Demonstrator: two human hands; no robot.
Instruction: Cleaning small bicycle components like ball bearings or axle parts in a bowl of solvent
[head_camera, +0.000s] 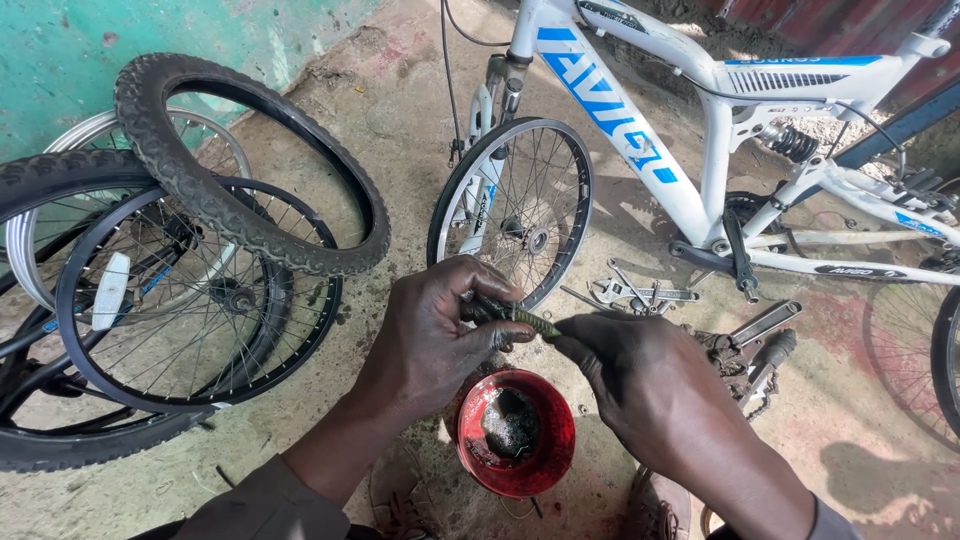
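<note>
My left hand (435, 330) and my right hand (640, 380) meet over a round red tin (555, 445) that holds dark grease. Between them I hold a short greasy threaded rod (525, 318), like a wheel axle. The left fingers wrap its left end and the right fingertips pinch its right end. The tin sits on the concrete floor just below the hands, between my shoes.
A white and blue bicycle (700, 130) lies on the floor beyond, its spoked front wheel (512, 205) without a tyre. Wrenches (640, 293) and a pedal (765, 350) lie by it. At left are stacked wheels (190, 300) and a loose knobby tyre (250, 165).
</note>
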